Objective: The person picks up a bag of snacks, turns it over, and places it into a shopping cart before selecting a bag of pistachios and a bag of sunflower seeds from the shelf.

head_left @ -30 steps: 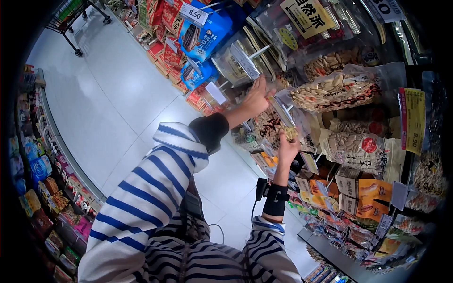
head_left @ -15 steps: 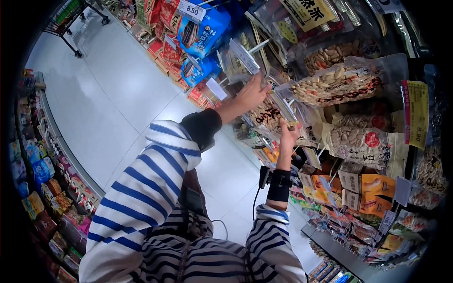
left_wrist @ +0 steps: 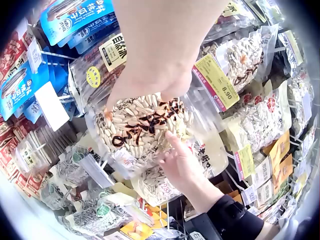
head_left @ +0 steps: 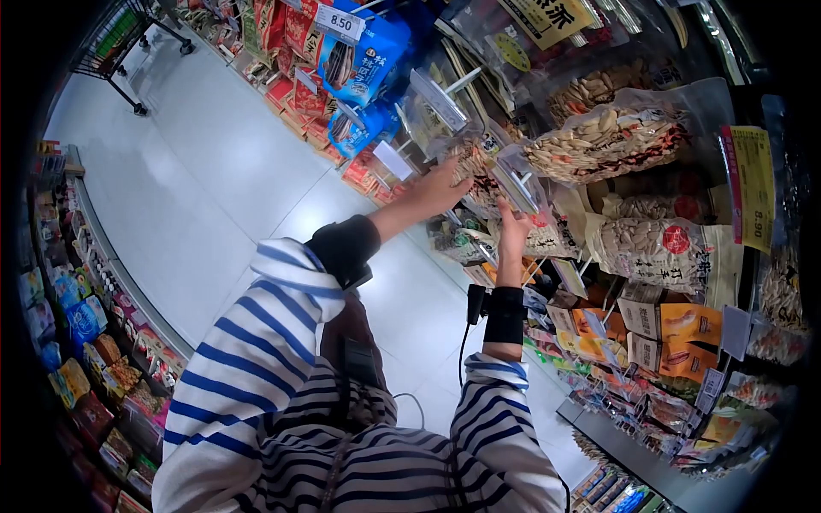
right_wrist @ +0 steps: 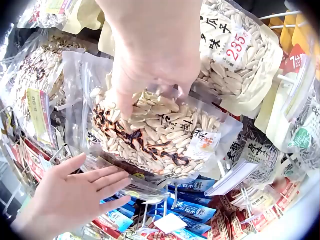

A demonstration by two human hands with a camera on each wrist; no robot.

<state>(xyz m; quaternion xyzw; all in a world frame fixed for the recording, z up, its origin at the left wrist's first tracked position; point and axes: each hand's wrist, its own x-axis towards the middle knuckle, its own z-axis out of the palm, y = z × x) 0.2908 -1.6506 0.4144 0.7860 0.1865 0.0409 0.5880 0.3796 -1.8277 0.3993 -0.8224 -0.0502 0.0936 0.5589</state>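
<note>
A clear bag of pale seeds with dark lettering [head_left: 484, 190] [left_wrist: 145, 125] [right_wrist: 150, 135] is at the rack, partly covered by a price-tag holder in the head view. The right hand [head_left: 513, 232] [left_wrist: 182, 167] [right_wrist: 155, 60] pinches its edge, thumb on the front and the other fingers largely hidden. Beside the bag's opposite end, the left hand [head_left: 440, 190] [left_wrist: 150, 70] [right_wrist: 75, 197] has straight, spread fingers in the right wrist view. Whether its fingertips touch the bag cannot be told.
Hanging seed bags [head_left: 611, 150], blue packets [head_left: 363, 64] and orange packets [head_left: 688, 325] crowd the rack around the hands. Price tags [left_wrist: 216, 82] jut out among them. A shopping cart [head_left: 115, 43] stands on the aisle floor [head_left: 205, 171], with another stocked shelf [head_left: 107, 342] opposite.
In the head view, the left hand has drawn back down-left, and its fingers have spread from the tag holder. The right hand has moved up slightly. More of the bag shows between them.
</note>
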